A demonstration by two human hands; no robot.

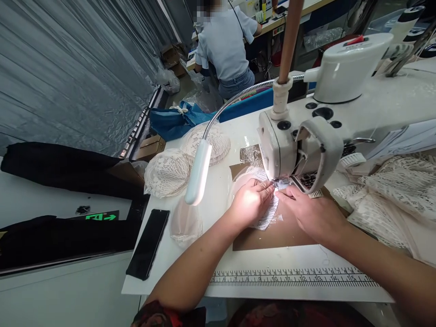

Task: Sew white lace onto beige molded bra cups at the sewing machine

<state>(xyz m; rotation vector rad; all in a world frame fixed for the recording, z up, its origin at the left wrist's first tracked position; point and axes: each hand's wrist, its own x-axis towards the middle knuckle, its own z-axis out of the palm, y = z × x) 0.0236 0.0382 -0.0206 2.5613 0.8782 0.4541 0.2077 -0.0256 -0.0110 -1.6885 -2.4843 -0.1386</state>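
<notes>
A cream lace cup piece point(269, 217), like a bra cup, lies under the needle area of a white sewing machine point(277, 147). My left hand point(251, 203) bears on it from the left, fingers closed together with their tips close to the presser foot point(279, 181). From the right, my right hand point(311, 213) reaches in, its thumb and fingers closed at the lace edge beside the foot. The fingertips partly cover the edge, so the exact grip is hard to see. Beneath the work, a brown board point(272, 238) covers part of the tabletop.
Stacked lace cups point(166, 172) and a sheer cup point(185, 220) sit to the left, near a black phone point(148, 244). A gooseneck lamp point(199, 172) arches over. More lace point(402, 195) is heaped at right. A printed ruler point(293, 278) runs along the front edge. Another person point(225, 45) sits beyond.
</notes>
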